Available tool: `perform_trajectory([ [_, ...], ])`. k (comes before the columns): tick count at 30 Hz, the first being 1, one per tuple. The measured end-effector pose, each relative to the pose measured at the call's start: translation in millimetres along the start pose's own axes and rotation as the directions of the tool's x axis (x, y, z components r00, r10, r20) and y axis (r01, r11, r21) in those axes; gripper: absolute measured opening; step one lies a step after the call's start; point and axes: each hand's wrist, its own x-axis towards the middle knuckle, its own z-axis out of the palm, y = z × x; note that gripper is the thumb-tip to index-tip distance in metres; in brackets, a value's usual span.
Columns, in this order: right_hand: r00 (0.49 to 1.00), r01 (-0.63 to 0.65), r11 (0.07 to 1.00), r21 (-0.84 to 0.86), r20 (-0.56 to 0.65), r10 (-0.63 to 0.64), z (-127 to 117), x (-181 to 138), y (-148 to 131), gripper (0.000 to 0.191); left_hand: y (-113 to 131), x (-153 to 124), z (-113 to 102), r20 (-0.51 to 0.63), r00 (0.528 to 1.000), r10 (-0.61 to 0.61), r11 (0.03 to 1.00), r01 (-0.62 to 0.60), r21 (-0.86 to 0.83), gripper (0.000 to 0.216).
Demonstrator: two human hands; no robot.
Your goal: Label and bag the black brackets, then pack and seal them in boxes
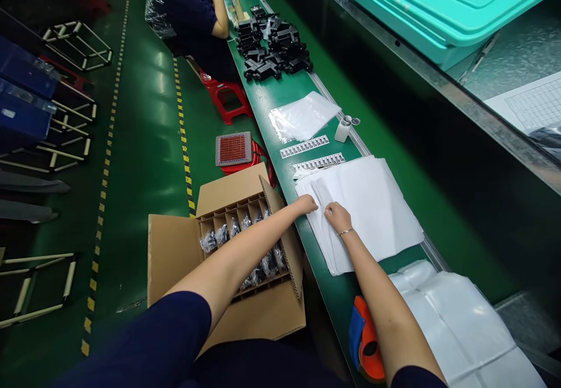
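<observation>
A stack of thin white sheets (372,212) lies on the green workbench (267,99). My left hand (308,203) is at the stack's left edge, its fingers closed in a pinch on a sheet edge. Close by on the right, my right hand (338,217), with a bracelet at the wrist, is also pinched on the white sheet, which is folded up along that edge. My fingertips partly hide the edge. Just beyond the stack lie two label strips (304,146), clear plastic bags (302,116) and a small white bottle (342,129).
An open cardboard box (170,253) with dividers and several bagged black parts stands left of the bench. A tape dispenser (366,341) and a white wrapped bundle (460,318) are near my right arm. Black parts (274,46) lie farther up, beside a seated person (197,20).
</observation>
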Motion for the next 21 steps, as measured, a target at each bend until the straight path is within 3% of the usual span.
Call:
perform_trajectory([
  [6, 0.999, 0.033, 0.99, 0.137, -0.025, -0.03, 2, 0, 10, 0.015, 10, 9, 9, 0.039, 0.999, -0.015, 0.998, 0.017, -0.052, 0.011],
  [11, 0.999, 0.039, 0.982, 0.186, -0.028, -0.035, 6, 2, 18, 0.015, 4, 18, 18, 0.037, 0.999, -0.027, 0.995, 0.03, -0.092, 0.006],
  [16, 0.998, 0.048, 0.984, 0.172, -0.055, -0.039, 3, -4, 16, 0.017, -1, 18, 23, 0.016, 1.0, -0.004, 0.989, 0.007, -0.151, 0.006],
  [21, 0.991, 0.045, 0.995, 0.09, -0.129, -0.034, 0, -16, -5, 0.021, 6, 14, 24, -0.062, 0.995, 0.084, 0.977, -0.094, -0.19, 0.012],
])
